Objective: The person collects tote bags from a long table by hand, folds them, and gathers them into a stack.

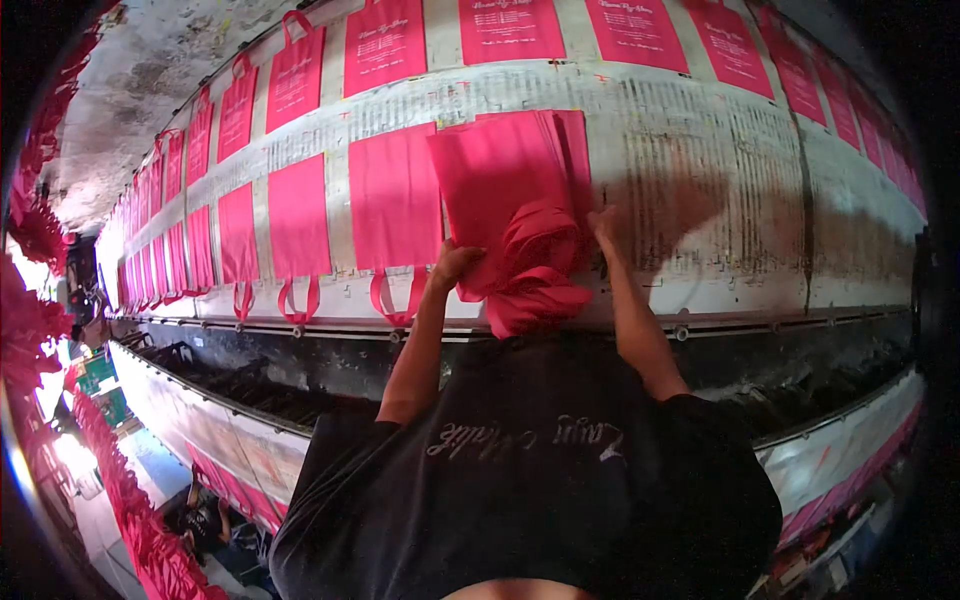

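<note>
My left hand (460, 264) is closed on the left edge of a stack of pink tote bags (500, 180). The stack lies tilted over the table, its handles bunched into loose folds (540, 255) at the near end. Beneath its right side, a flat pink bag (576, 150) shows partly, with the rest covered. My right hand (602, 226) is beside the right edge of these bags; its fingers are in shadow and unclear. Just left of the stack, another pink bag (395, 190) lies flat, handles hanging toward me.
The long, ink-marked table (700, 200) curves off to both sides. Plain pink bags line its near side at left; printed pink bags (512, 30) run along the far side. A metal rail (700, 325) edges the table. Behind me are another table (220, 395) and a person (205, 520) at lower left.
</note>
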`<state>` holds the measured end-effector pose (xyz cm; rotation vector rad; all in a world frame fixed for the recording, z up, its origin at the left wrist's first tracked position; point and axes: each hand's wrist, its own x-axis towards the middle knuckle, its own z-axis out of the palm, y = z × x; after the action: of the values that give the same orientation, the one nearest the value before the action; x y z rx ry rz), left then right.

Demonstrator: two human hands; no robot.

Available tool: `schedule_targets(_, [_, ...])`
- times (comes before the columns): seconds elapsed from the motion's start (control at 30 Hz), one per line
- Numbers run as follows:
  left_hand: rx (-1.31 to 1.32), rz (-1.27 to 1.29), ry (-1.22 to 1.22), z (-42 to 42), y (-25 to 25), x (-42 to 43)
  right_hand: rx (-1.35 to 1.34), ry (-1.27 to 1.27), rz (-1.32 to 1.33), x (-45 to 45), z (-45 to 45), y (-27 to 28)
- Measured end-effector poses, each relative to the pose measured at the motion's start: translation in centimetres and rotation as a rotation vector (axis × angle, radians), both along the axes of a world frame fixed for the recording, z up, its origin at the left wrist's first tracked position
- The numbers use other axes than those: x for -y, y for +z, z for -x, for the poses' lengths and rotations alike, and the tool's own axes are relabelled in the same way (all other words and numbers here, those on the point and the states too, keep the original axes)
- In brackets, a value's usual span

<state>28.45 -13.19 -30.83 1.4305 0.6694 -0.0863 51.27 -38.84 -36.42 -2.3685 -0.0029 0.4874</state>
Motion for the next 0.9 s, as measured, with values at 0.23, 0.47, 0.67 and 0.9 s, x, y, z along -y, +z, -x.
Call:
schedule_targets(0.23, [-0.266, -0.016, 0.068, -0.6, 0.7, 0.2, -0.001, -0.009, 0.004, 0.0, -0.1, 0.6])
schedule_targets(0.47, [-0.245, 0.028, 0.077, -0.6, 1.2, 0.4, 0.024, -0.017, 0.007, 0.0, 0.7, 0.8])
schedule_targets(0.67, [-0.148, 0.105, 0.091, -0.1, -0.6, 0.3, 0.188, -0.035, -0.019, -0.2, 1.5, 0.5])
schedule_targets(0.9, [-0.209, -0.204, 0.161, 0.9, -6.1, 0.0, 0.470, 0.313, 0.197, -0.5, 2.4, 6.8])
